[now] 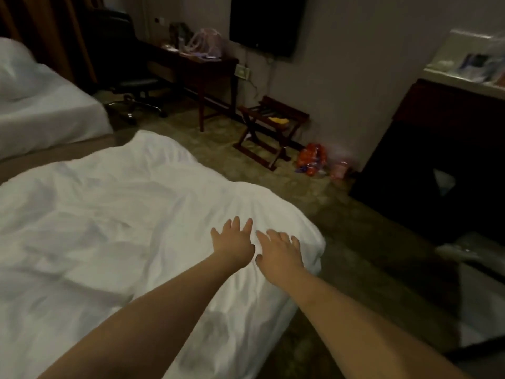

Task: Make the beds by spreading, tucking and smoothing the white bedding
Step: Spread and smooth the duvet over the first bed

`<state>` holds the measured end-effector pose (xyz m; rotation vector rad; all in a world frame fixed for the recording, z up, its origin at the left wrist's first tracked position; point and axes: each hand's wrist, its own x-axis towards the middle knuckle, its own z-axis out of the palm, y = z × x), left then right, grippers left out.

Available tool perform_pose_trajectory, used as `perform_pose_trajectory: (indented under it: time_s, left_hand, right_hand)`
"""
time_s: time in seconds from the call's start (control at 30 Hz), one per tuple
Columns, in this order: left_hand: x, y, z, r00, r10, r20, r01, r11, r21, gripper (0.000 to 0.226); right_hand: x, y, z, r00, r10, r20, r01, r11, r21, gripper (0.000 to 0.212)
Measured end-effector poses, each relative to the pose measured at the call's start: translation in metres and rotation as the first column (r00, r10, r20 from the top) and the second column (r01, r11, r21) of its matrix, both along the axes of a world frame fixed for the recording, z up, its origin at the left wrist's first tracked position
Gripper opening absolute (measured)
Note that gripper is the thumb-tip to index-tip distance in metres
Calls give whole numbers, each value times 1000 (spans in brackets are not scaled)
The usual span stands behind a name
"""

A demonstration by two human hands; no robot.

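White bedding (109,214) — rumpled, spread over near bed, corner overhanging

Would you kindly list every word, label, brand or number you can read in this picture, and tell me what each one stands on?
No text can be read anywhere in this view.
Orange packets on the floor: printed, but too blurred to read.
Packages on the right-hand counter: too blurred to read.
Wall plate beside the desk: no legible marking.
White bedding: no print shows.
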<state>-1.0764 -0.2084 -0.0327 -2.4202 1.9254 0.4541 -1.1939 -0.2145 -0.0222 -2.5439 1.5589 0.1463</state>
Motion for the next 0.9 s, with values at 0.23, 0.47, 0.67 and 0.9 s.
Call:
perform_pose_trajectory:
  time_s: [0.23,0.47,0.67,0.9]
  left_hand:
    - [-50,-134,13,998,69,4,-68,986,-153,68]
    - [-62,-237,-28,910,413,-49,-412,911,17,66]
    - [-50,-286,-21,748,663,-24,-659,747,88,66]
    - [-4,-353,-49,524,851,-12,-848,523,85,67]
  right_hand:
    - [-46,-148,15,998,-20,62,26,995,-93,53]
    - [-82,-311,-15,990,130,55,-134,989,64,55]
    - [-71,-428,-14,956,292,38,-294,954,62,57]
    - [-11,-490,-36,772,629,92,-635,754,170,55]
